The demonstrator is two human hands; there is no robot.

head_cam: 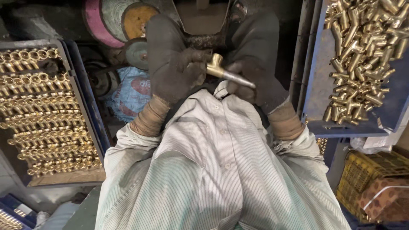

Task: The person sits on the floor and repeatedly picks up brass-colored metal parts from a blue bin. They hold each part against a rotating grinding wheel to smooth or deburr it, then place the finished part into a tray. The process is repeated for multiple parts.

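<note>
Seen from above, my two gloved hands meet over the lap; the left hand (177, 70) is closed on the brass end of a tee-shaped brass fitting (223, 71); the right hand (251, 70) is closed on its grey stem, so the fitting bridges the gap between them; polishing wheels (117, 19) stand just beyond; a tray of ordered brass fittings (42, 113) lies at left; a blue crate of loose ones (362, 55) sits at right.

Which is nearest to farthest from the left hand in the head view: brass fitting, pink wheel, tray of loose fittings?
From the left hand:
1. Brass fitting, in its grip, centre.
2. Pink wheel, up and left.
3. Tray of loose fittings, far right.
</note>
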